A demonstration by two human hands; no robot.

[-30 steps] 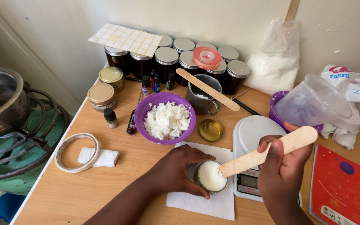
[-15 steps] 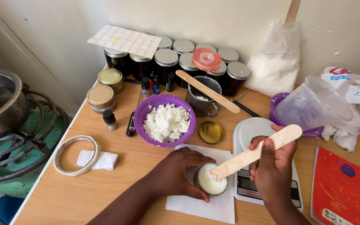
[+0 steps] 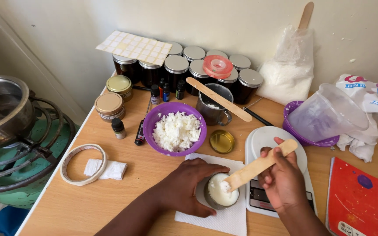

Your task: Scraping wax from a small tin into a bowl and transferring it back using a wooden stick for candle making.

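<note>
Pressing white wax into a small glass jar (image 3: 220, 192) at lower centre of the counter (image 3: 66, 205), the right hand (image 3: 281, 181) grips a wooden stick (image 3: 259, 165); the left hand (image 3: 189, 185) wraps the jar, which looks nearly full, while the purple bowl (image 3: 176, 131) above holds more flakes.

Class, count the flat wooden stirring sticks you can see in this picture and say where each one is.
3. One flat wooden stick is in the right hand, one lies across the metal cup, one stands in the white powder bag. Others may be hidden.
</note>
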